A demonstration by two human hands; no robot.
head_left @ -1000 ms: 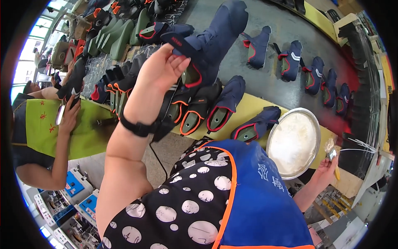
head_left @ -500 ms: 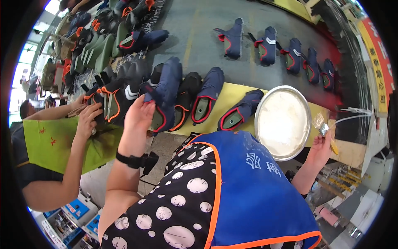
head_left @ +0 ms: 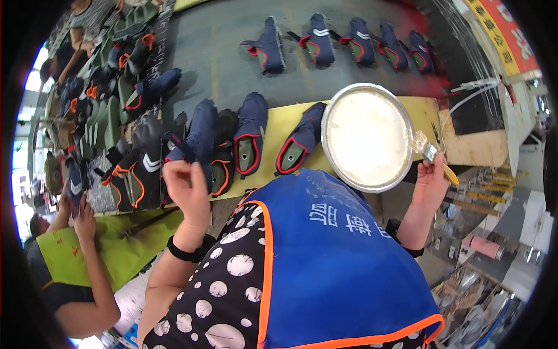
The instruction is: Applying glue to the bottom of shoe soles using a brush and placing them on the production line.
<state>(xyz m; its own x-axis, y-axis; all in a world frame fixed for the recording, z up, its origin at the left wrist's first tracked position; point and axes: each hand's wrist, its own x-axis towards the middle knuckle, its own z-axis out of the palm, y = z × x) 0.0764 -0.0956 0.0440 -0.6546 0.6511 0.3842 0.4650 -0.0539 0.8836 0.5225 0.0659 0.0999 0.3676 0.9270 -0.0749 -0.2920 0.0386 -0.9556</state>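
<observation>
Two hands work: left hand (head_left: 185, 185) pinches a soft navy fabric shoe upper (head_left: 200, 139) (light, floppy); right hand (head_left: 431, 181) clenches a yellow-handled brush (head_left: 435, 158).

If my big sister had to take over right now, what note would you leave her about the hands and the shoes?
Left hand: closed on the navy shoe upper at the yellow board's left end.
Right hand: holds a yellow-handled brush beside the round metal pan of whitish liquid.
Done, it seems: five uppers lie spread on the grey belt.
Left, likely: three more uppers wait on the board, and a pile sits to the left. Whether the held upper is brushed yet cannot be told.
</observation>
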